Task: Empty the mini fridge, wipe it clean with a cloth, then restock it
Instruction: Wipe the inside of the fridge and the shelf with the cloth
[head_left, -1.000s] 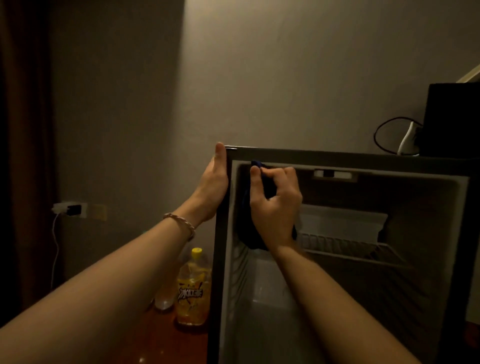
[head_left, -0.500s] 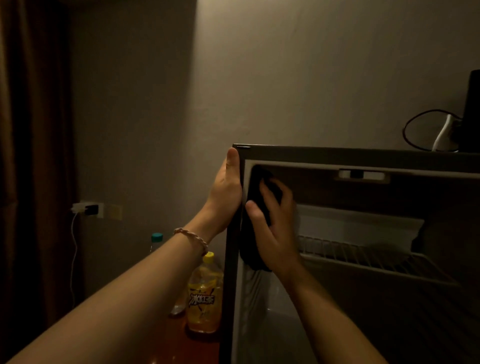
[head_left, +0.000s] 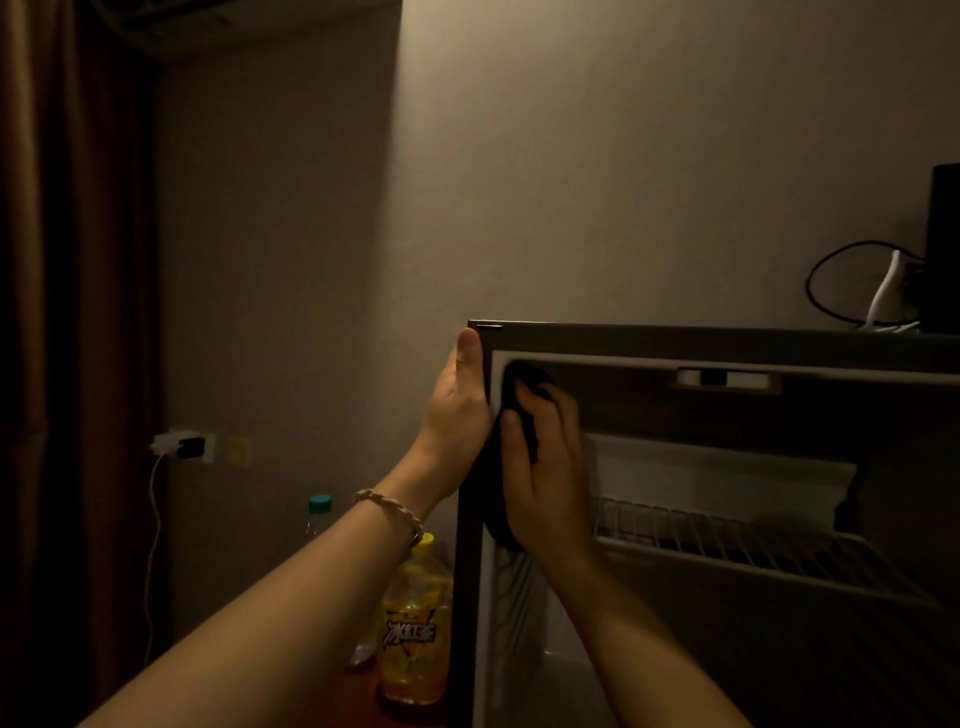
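The mini fridge (head_left: 727, 340) stands open in front of me, dark-framed with a pale inner lining and a white wire shelf (head_left: 727, 540). My left hand (head_left: 460, 405) lies flat against the outside of the fridge's upper left corner, thumb up along the frame. Inside that same corner my right hand (head_left: 545, 467) presses a dark cloth (head_left: 524, 382) against the left inner wall. Part of the cloth hangs below my palm. No items show on the shelf.
A yellow-capped bottle of orange drink (head_left: 415, 623) and a teal-capped clear bottle (head_left: 318, 514) stand on a reddish surface left of the fridge. A charger with a white cable (head_left: 182, 444) is plugged into the wall. Cables (head_left: 857, 291) and a black box (head_left: 943, 249) sit on the fridge.
My right hand has gone from bunched fingers to a flatter palm on the cloth and slid slightly down the left inner wall. The view has shifted left; my left hand keeps its place.
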